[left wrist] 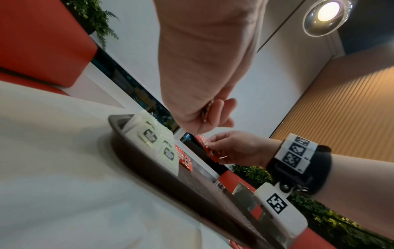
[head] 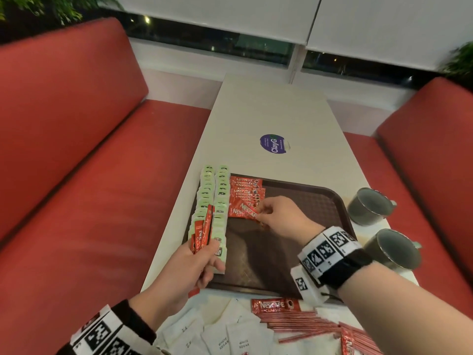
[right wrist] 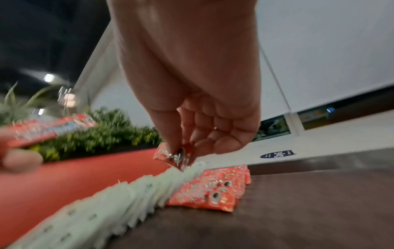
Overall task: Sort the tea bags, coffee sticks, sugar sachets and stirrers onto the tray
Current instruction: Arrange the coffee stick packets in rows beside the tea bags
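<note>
A dark brown tray (head: 320, 198) lies on the white table. Two rows of green tea bags (head: 213, 198) run down its left side, with a short column of red coffee sticks (head: 247, 188) beside them. My right hand (head: 275, 216) pinches one red coffee stick (head: 243, 212) by its end, just above the near end of that column; the same stick (right wrist: 172, 155) shows in the right wrist view. My left hand (head: 197, 267) grips a bunch of red coffee sticks (head: 203, 230) over the tea bags. White sugar sachets (head: 222, 336) and red stirrers (head: 302, 322) lie near me.
Two grey metal cups (head: 368, 206) (head: 393, 249) stand right of the tray. One coffee stick (head: 275, 306) lies on the table by the tray's near edge. A purple sticker (head: 273, 144) marks the table further off. Red sofas flank the table.
</note>
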`<state>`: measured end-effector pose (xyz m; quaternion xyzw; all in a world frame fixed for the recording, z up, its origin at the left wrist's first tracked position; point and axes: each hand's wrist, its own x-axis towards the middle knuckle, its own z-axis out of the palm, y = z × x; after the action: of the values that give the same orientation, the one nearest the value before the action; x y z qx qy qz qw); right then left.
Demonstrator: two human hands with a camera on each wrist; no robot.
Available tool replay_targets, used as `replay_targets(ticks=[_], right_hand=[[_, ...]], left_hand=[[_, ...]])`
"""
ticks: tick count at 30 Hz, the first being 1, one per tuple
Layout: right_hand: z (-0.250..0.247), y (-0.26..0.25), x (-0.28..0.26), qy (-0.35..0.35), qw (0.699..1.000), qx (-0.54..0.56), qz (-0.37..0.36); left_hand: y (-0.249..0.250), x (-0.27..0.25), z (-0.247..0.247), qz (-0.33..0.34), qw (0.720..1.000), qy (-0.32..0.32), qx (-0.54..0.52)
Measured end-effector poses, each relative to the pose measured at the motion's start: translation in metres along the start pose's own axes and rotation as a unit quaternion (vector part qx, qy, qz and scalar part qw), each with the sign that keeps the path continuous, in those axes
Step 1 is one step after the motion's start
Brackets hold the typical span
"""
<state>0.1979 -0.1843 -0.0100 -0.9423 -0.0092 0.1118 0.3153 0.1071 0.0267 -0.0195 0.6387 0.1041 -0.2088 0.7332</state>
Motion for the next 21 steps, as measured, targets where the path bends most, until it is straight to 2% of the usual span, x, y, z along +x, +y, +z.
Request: replay_targets(ticks=[2,4,8,14,21], right_hand=[[0.004,0.005,0.014,-0.032,0.992,-0.121,0.001],[0.01,0.004,0.024,-0.052,0.983,-0.174,0.005],[0.019,0.001,0.04,-0.07,0.978,-0.199,0.012],[0.027,0.001,0.044,-0.043,0.971,-0.235,0.015],[0.03,0.002,0.043,-0.004,0.954,-0.299,-0.036]], left_hand=[[-0.004,0.0,-0.005,-0.004,1.0,0.013,0.004],[-0.008,0.0,-0.01,-0.013,1.0,0.025,0.001],[-0.011,0.0,-0.015,-0.014,1.0,0.025,0.008],[-0.01,0.002,-0.018,-0.011,1.0,0.022,0.009],[-0.009,0.002,-0.014,-0.015,1.0,0.016,0.007]])
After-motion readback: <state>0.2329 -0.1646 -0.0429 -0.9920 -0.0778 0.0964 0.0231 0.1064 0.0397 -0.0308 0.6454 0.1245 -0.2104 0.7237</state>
